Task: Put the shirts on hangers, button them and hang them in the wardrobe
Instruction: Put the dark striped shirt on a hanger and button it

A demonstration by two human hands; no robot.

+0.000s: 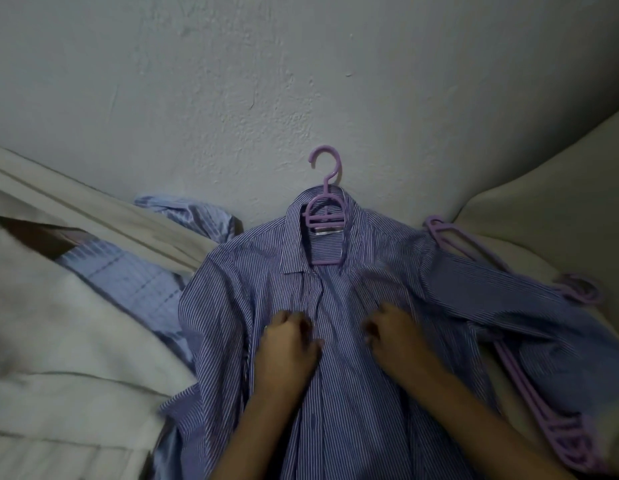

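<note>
A blue-and-white striped shirt (336, 393) lies front up on the bed, its collar against the wall. A purple hanger (324, 216) sits inside the collar, with its hook pointing up the wall. My left hand (290, 344) and my right hand (394, 336) rest on the chest on either side of the button placket. The fingers of both are curled into the fabric near the placket edges. The picture is blurred, so no button shows clearly.
A light blue checked shirt (135, 278) lies at the left, partly under a beige sheet (58, 341). Spare purple hangers (530, 396) lie at the right, partly under the striped sleeve. A grey wall (301, 81) rises behind, and a beige pillow (561, 202) sits at the right.
</note>
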